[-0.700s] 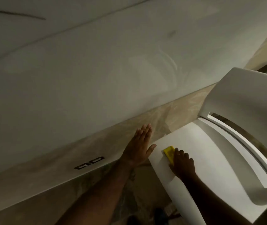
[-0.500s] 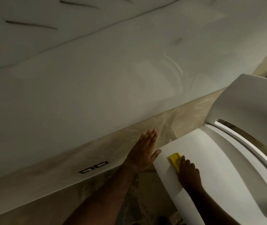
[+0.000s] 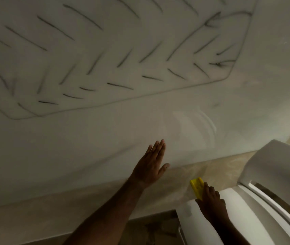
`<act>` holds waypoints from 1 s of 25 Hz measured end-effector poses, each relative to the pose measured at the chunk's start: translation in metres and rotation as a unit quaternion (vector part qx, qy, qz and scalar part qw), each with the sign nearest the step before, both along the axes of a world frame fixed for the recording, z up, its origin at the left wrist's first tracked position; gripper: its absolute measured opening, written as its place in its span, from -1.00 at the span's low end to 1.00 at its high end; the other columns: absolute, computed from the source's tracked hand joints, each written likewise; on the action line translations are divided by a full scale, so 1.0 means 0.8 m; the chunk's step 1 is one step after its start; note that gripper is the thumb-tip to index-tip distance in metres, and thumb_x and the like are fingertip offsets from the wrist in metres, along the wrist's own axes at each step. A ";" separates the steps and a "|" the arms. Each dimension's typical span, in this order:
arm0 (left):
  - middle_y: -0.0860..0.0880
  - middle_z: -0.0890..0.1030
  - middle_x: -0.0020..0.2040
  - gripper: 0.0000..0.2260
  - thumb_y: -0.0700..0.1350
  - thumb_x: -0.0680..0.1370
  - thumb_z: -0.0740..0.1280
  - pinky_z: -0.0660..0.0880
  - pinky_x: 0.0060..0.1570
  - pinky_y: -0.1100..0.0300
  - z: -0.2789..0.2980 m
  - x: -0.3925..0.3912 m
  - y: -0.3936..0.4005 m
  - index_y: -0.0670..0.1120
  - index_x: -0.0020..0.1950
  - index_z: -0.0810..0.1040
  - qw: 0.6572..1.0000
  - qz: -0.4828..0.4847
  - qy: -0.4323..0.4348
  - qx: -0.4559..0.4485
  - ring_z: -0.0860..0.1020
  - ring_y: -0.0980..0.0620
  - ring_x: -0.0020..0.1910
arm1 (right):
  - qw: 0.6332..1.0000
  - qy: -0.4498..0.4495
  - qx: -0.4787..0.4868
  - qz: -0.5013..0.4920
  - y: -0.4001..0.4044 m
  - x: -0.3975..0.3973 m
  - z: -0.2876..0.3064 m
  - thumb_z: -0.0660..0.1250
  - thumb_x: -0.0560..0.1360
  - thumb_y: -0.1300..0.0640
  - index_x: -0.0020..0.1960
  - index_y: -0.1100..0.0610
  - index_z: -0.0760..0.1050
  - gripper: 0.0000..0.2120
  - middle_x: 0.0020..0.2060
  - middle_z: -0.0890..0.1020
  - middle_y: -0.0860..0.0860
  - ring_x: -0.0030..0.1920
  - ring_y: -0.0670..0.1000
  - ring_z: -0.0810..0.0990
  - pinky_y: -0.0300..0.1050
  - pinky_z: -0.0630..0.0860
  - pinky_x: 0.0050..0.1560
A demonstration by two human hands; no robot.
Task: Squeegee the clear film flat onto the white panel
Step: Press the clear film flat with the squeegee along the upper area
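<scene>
A large white panel (image 3: 105, 135) fills most of the view, with faint ripples of clear film (image 3: 197, 128) on it to the right of centre. My left hand (image 3: 151, 165) lies flat on the panel's lower part, fingers together and pointing up, holding nothing. My right hand (image 3: 211, 202) grips a yellow squeegee (image 3: 197, 187) at the lower right. The squeegee sticks up past the top edge of a smaller white curved panel (image 3: 246, 218), over the beige strip below the large panel.
Black hatch marks and an outline (image 3: 105, 55) are drawn across the large panel's upper part. A beige patterned band (image 3: 70, 206) runs under the panel. White curved parts (image 3: 281, 174) stand at the right, with a slot between them.
The view has tilted up, showing the hatch marks. My left hand has slid up from the beige band onto the white panel. The squeegee has moved up past the small panel's top edge.
</scene>
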State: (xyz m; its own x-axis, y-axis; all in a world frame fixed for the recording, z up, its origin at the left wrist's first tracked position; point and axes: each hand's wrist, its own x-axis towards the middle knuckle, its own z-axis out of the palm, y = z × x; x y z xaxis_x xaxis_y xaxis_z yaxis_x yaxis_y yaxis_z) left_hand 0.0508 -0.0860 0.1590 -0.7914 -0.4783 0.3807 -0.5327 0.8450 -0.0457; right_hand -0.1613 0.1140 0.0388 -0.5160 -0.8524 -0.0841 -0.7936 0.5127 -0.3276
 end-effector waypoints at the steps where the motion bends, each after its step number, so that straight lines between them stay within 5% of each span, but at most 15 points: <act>1: -0.20 0.17 0.74 -0.32 0.18 0.76 0.11 0.16 0.68 -0.07 0.018 0.012 -0.008 -0.25 0.72 0.17 1.000 0.012 0.012 -0.010 0.18 -0.17 0.72 | 1.000 -0.002 -0.008 0.010 -0.013 0.001 0.020 0.33 0.59 -0.23 0.67 0.17 0.00 -0.13 0.41 0.41 0.07 0.33 0.12 0.47 0.07 0.54 0.14; 5: -0.21 0.17 0.74 -0.32 0.19 0.76 0.10 0.21 0.67 -0.07 0.090 0.062 -0.033 -0.26 0.72 0.17 0.996 0.053 0.036 -0.066 0.19 -0.17 0.72 | 0.991 0.036 -0.113 0.066 -0.069 0.008 0.088 0.53 0.45 -0.17 0.60 0.21 0.18 -0.07 0.19 0.56 0.19 0.05 0.29 0.61 0.21 0.60 -0.20; 8: -0.20 0.15 0.75 -0.30 0.20 0.76 0.08 0.21 0.67 -0.07 0.160 0.102 -0.055 -0.26 0.73 0.15 0.989 0.083 0.050 -0.116 0.18 -0.17 0.72 | 0.964 0.090 -0.225 0.110 -0.110 0.028 0.167 0.24 0.57 -0.35 0.53 0.24 0.25 -0.21 0.05 0.59 0.14 -0.12 0.23 0.63 0.13 0.60 -0.36; 11: -0.21 0.14 0.75 -0.30 0.18 0.75 0.12 0.20 0.68 -0.08 0.233 0.147 -0.076 -0.28 0.72 0.14 0.977 0.106 0.071 -0.171 0.17 -0.18 0.72 | 0.917 0.144 -0.328 0.173 -0.143 0.055 0.257 -0.04 0.65 -0.38 0.55 0.25 0.29 -0.21 0.07 0.56 0.10 -0.11 0.16 0.60 0.05 0.59 -0.27; 25: -0.26 0.07 0.75 -0.28 0.19 0.75 0.05 0.18 0.68 -0.20 0.547 0.351 -0.143 -0.28 0.74 0.05 0.900 0.220 0.145 -0.346 0.09 -0.23 0.74 | 0.744 0.262 -0.549 0.275 -0.238 0.168 0.632 0.26 0.63 -0.18 0.59 0.14 0.28 -0.36 0.33 0.54 0.05 0.21 0.12 0.54 0.08 0.41 0.07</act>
